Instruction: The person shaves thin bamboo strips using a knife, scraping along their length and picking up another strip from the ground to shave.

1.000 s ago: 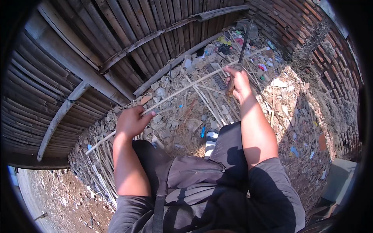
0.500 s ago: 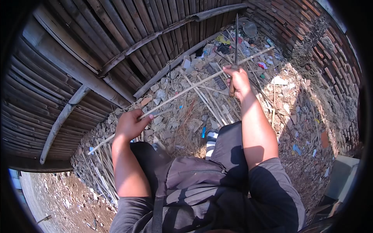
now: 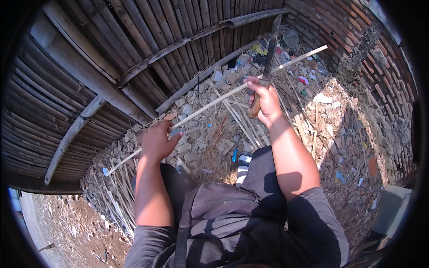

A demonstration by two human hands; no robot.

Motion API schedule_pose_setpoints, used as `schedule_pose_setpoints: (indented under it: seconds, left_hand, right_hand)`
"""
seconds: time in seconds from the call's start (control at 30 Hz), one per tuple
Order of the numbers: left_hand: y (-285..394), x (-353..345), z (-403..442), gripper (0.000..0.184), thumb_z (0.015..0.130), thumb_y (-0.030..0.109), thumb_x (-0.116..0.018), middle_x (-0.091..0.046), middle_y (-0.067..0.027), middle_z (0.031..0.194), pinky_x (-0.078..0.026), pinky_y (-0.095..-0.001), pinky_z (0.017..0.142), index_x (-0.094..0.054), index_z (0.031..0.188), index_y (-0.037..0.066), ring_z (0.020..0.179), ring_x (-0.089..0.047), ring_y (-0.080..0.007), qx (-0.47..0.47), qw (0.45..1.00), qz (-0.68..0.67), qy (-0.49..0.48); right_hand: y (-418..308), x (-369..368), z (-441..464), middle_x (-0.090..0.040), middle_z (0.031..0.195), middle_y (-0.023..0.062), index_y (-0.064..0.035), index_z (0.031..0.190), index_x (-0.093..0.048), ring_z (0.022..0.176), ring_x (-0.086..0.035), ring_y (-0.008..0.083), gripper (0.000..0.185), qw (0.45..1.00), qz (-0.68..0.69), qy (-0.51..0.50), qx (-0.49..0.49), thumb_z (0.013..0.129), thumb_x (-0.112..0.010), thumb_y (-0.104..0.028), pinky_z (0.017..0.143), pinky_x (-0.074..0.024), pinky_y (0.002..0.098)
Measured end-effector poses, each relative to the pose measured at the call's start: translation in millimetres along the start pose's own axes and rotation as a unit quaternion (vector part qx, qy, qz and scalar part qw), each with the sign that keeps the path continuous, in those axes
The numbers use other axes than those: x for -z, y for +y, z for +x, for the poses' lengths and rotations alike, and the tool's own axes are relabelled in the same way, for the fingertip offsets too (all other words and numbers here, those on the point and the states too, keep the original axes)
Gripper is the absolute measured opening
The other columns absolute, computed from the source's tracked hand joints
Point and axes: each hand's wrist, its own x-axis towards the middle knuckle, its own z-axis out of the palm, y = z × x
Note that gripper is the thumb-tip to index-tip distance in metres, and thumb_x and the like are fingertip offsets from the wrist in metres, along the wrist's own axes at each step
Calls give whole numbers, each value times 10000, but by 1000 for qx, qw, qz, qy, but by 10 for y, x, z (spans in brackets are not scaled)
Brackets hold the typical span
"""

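A long pale bamboo strip (image 3: 208, 106) slants across the view from lower left to upper right. My left hand (image 3: 157, 139) is closed around its lower part, thumb along the near side. Farther up, my right hand (image 3: 267, 103) grips a large knife (image 3: 271, 51) by its brown wooden handle, the dark blade pointing up and away. The strip runs past the base of the blade, and my right thumb and fingertips are against it. Whether the edge touches the strip I cannot tell.
Rubble and litter cover the ground (image 3: 196, 145), with more cut strips (image 3: 243, 123) lying ahead and a bundle of strips (image 3: 120, 192) at my left. A bamboo wall (image 3: 134, 40) rises at left, a brick wall (image 3: 380, 85) at right.
The strip has shifted slightly up and right, with my left hand also moving right. My right hand has come left and a little nearer, and the blade has turned to show its flat side.
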Motion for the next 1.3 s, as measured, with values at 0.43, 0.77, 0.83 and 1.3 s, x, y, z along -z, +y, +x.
schedule_pose_setpoints:
  seconds: [0.43, 0.77, 0.83, 1.3]
  left_hand:
    - [113, 47, 20, 434, 994, 445, -688, -685, -194, 752, -509, -464, 666, -697, 1080, 20, 731, -686, -397, 50, 995, -86, 22]
    - [286, 66, 41, 409, 1003, 445, -666, -690, -217, 768, -525, -492, 685, -710, 1025, 39, 776, -698, -427, 42, 996, -73, 36]
    - [263, 73, 18, 413, 1010, 442, -665, -672, -209, 742, -509, -485, 667, -691, 979, 32, 740, -679, -418, 44, 995, -85, 41]
    - [308, 90, 28, 412, 1004, 431, -670, -657, -221, 740, -496, -517, 665, -678, 931, 25, 746, -663, -459, 38, 994, -91, 48]
  right_hand:
    - [147, 122, 75, -767, 903, 99, -30, 1066, -722, 823, -736, 202, 306, 910, -367, -19, 190, 866, -830, -234, 799, -576, 367]
    - [198, -337, -298, -748, 1072, 201, -92, 1186, -711, 1022, -711, 420, 419, 730, -632, -196, 172, 839, -784, -314, 908, -565, 509]
    - [114, -386, -291, -738, 1080, 217, -77, 1205, -700, 1060, -695, 426, 451, 723, -646, -212, 122, 847, -787, -336, 930, -557, 514]
    - [36, -370, -311, -740, 1101, 215, -162, 1221, -706, 1066, -699, 420, 430, 705, -674, -193, 106, 831, -781, -326, 943, -561, 502]
